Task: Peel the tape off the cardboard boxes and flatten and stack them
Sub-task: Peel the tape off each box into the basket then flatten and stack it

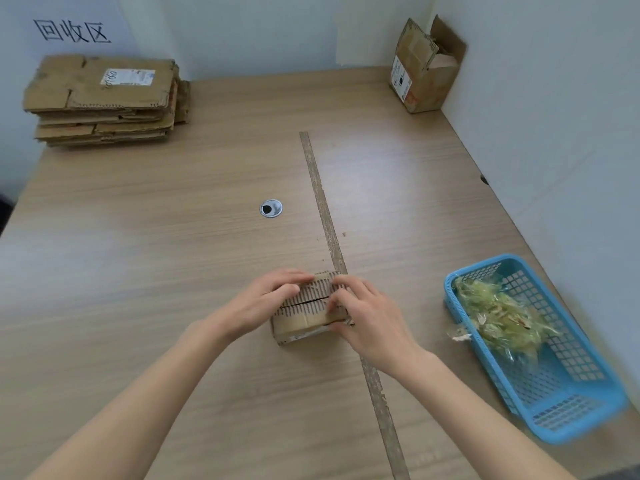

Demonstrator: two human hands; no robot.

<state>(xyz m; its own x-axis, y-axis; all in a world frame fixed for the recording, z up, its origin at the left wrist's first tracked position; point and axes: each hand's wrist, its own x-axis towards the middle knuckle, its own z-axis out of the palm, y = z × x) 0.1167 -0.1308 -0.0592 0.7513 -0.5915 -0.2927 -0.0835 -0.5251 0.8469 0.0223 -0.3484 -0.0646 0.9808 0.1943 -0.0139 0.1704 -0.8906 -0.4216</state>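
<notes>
A small cardboard box [306, 311] sits on the wooden table [173, 237] near its front middle, its top flaps closed with a seam across them. My left hand [266, 299] grips the box's left side, fingers curled over the top edge. My right hand [363, 313] holds the right side, fingers curled on the top near the seam. A stack of flattened cardboard [104, 98] lies at the back left. An opened cardboard box [424, 69] stands at the back right corner.
A blue plastic basket [554, 368] with crumpled peeled tape [502, 317] sits at the right front. A worn strip [329, 237] runs down the table. A round cable grommet [270, 208] lies mid-table. White walls close the back and right.
</notes>
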